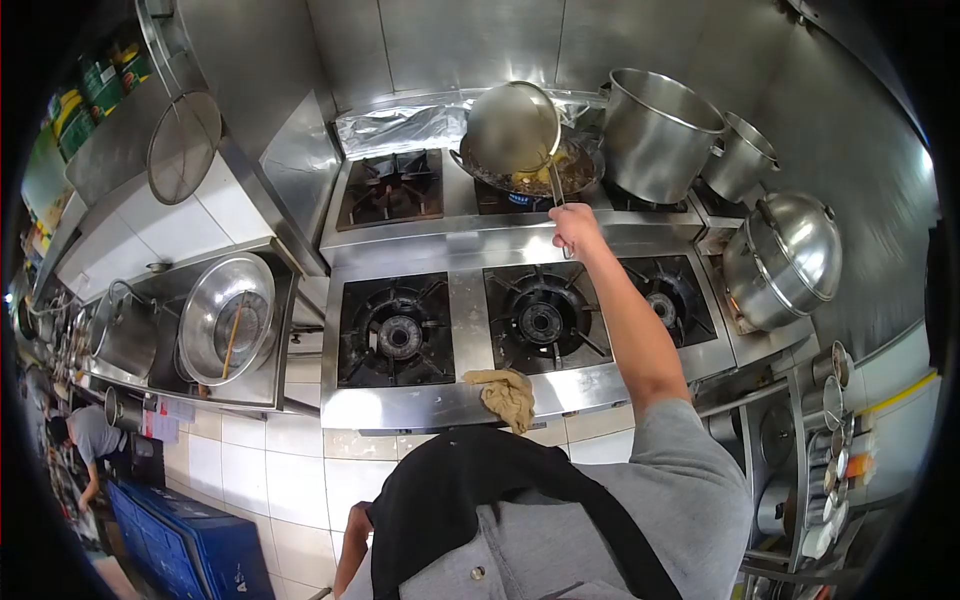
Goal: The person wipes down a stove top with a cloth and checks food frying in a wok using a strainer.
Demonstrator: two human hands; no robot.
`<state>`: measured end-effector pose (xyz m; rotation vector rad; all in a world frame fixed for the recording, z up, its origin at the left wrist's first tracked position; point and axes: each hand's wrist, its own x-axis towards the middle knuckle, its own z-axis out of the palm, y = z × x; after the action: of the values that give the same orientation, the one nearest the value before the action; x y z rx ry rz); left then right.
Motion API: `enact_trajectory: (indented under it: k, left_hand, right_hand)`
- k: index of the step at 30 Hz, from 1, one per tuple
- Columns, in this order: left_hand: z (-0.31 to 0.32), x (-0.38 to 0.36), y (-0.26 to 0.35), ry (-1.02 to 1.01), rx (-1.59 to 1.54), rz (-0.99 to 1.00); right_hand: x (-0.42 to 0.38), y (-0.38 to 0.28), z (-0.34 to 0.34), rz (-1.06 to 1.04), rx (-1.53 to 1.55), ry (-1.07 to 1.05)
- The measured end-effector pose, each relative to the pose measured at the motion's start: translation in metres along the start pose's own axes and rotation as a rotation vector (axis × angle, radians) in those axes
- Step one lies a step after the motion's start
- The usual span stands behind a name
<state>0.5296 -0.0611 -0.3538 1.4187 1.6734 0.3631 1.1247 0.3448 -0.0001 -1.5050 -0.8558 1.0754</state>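
My right hand is wrapped round the handle of a round mesh strainer, with the arm stretched out to the back row of burners. The strainer is over a wok and hides part of it. Dark bubbling oil and yellow pieces of food show below its rim, and a blue flame burns under the wok. Low beside my body is my left hand, partly covered by the black apron; its fingers cannot be made out.
Large steel pots stand right of the wok, with a lidded steamer nearer. A crumpled cloth lies on the stove's front edge. Left, a steel bowl holds a wooden stick. Another person bends beyond a blue bin.
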Motion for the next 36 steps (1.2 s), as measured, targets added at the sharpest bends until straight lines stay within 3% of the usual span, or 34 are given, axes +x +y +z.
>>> enact_trajectory:
  k: [2,4,5,6,8,9,11,17,20,21,23,29,33,36]
  left_hand:
    - [-0.005,0.008,0.004,0.031,0.310,0.293]
    - [-0.006,0.012,0.024,0.020,0.066,0.072]
    - [-0.006,0.013,0.032,0.012,-0.180,-0.153]
    - [-0.006,0.017,0.027,0.014,-0.178,-0.151]
    - [0.003,0.023,0.010,0.056,-0.618,-0.220]
    - [0.005,0.021,0.006,0.058,-0.621,-0.223]
    - [0.009,0.018,0.001,0.085,-0.877,-0.419]
    - [0.009,0.009,0.001,0.069,-0.704,-0.580]
    - [0.013,-0.019,-0.001,0.133,-0.143,-0.202]
    - [0.012,-0.018,-0.001,0.130,-0.123,-0.221]
    - [0.013,-0.015,-0.001,0.114,-0.250,-0.286]
    - [0.013,-0.003,-0.010,0.098,-0.587,-0.416]
    - [0.014,-0.002,-0.010,0.103,-0.714,-0.454]
    - [0.015,-0.003,-0.013,0.100,-0.765,-0.481]
  right_hand:
    - [0.004,0.007,-0.003,-0.072,-0.010,0.013]
    - [0.004,0.007,-0.005,-0.102,-0.037,0.029]
    - [0.005,0.006,-0.004,-0.133,-0.065,0.039]
    - [0.002,0.003,-0.004,-0.136,-0.062,0.040]
    - [-0.007,-0.007,-0.002,-0.181,-0.181,0.077]
    - [-0.007,-0.006,-0.001,-0.181,-0.183,0.074]
    - [-0.006,-0.006,0.002,-0.214,-0.195,0.102]
    - [0.018,0.002,-0.005,-0.118,-0.165,0.128]
    - [0.025,0.011,-0.011,-0.017,-0.090,0.102]
    - [0.023,0.008,-0.009,-0.020,-0.092,0.095]
    - [0.018,0.004,-0.008,0.141,-0.018,0.042]
    - [0.042,0.009,-0.002,0.323,0.311,-0.104]
    - [0.038,0.005,0.007,0.252,0.276,-0.118]
    - [0.058,0.009,0.007,0.332,0.421,-0.154]
